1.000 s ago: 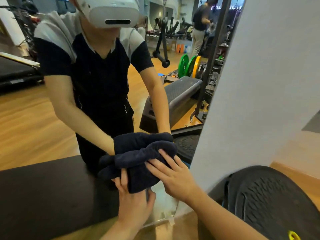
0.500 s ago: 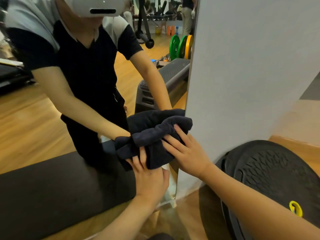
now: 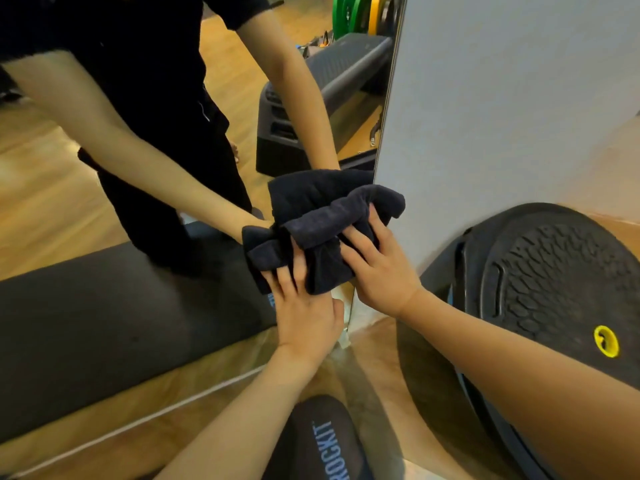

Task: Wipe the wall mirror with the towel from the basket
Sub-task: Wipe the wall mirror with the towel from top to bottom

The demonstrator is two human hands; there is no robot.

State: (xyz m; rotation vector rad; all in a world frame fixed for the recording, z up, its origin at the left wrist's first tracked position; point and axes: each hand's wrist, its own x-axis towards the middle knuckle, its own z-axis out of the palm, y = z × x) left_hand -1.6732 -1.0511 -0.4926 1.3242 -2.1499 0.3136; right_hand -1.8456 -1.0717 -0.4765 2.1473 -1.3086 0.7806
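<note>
Pressing towel (image 3: pixel 325 230) under both hands, on mirror (image 3: pixel 104 306).

My dark navy towel (image 3: pixel 322 233) is bunched in thick folds, pressed flat against the wall mirror (image 3: pixel 104 237) near its lower right edge.

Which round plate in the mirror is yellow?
The rightmost weight plate, reflected at the mirror's top edge. The plates left of it are green.

Gym gear around me
A black balance dome (image 3: pixel 554 289) leans on the white wall (image 3: pixel 519 98); my ROCKIT-marked pad (image 3: pixel 325 445) lies below-left of the dome.
</note>
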